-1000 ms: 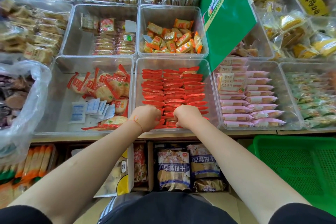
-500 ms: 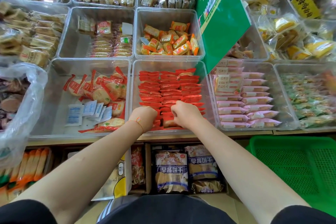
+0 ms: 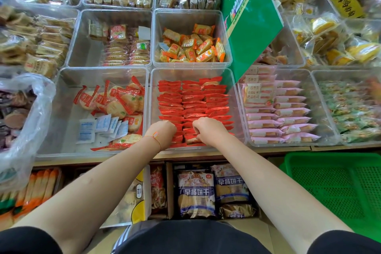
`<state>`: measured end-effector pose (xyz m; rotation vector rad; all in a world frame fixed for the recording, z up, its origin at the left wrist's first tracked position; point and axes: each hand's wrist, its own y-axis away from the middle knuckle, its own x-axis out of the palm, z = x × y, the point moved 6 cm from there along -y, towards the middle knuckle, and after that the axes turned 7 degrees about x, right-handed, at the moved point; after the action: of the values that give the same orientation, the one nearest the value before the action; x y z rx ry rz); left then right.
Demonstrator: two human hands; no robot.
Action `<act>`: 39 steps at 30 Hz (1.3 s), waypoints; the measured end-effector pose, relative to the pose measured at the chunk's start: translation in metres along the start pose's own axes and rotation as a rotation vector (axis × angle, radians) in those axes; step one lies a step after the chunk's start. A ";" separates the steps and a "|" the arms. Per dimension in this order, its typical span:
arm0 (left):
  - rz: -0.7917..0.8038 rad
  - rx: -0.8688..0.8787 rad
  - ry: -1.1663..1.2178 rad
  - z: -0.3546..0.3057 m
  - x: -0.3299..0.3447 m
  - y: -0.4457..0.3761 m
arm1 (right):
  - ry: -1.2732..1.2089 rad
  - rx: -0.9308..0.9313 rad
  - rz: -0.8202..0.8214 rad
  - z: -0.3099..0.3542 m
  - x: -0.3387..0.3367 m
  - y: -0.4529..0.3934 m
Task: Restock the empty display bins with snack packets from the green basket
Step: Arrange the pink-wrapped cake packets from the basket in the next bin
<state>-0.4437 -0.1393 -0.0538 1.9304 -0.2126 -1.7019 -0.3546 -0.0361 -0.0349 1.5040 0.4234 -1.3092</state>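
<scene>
at the near edge of the clear bin (image 3: 237, 109), left of the green basket (image 3: 334, 187), both hands' grip, left hand (image 3: 162, 133) and right hand (image 3: 208, 130), pinches upright red snack packets (image 3: 191, 101), likely light, crinkly, slippery, best held by their sealed edges.

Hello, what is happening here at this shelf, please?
A person is filling a clear bin with red snack packets. Both hands, the left hand and the right hand, are curled down into the front rows, tidying them. The green basket at the lower right shows no packets.
</scene>
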 end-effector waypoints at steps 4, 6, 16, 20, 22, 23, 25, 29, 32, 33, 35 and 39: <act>-0.028 0.019 0.081 0.006 0.003 0.000 | 0.010 0.031 -0.007 -0.001 0.000 0.000; -0.007 0.020 0.112 0.007 0.006 0.000 | 0.016 0.042 0.004 0.000 0.001 0.000; 0.031 0.023 -0.012 0.001 0.002 -0.007 | 0.114 0.045 0.023 0.004 0.002 -0.002; 0.053 -0.003 -0.093 -0.005 -0.003 -0.009 | 0.234 0.047 0.081 0.008 0.007 -0.006; 0.038 -0.010 -0.123 -0.007 -0.004 -0.011 | 0.251 0.056 0.105 0.011 0.009 -0.008; 0.027 -0.008 -0.133 -0.008 -0.006 -0.011 | 0.252 0.062 0.096 0.012 0.008 -0.009; 0.031 0.002 -0.128 -0.011 -0.005 -0.012 | 0.248 0.078 0.068 0.013 0.004 -0.011; 0.052 -0.002 -0.045 -0.003 -0.005 -0.010 | 0.259 0.085 0.105 0.013 0.005 -0.012; -0.111 -0.017 0.074 0.015 -0.008 0.002 | 0.251 0.100 0.091 0.004 0.003 -0.011; -0.197 -0.005 0.096 0.018 -0.010 0.006 | 0.239 0.110 0.069 0.001 0.001 -0.010; -0.300 0.044 0.060 0.018 -0.009 0.011 | 0.184 0.120 0.016 -0.004 -0.004 -0.008; -0.181 0.099 -0.040 0.015 0.004 0.006 | 0.013 0.051 -0.142 0.007 -0.007 -0.010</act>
<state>-0.4558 -0.1511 -0.0553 2.0416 -0.1435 -1.8800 -0.3687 -0.0355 -0.0323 1.5488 0.5168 -1.4314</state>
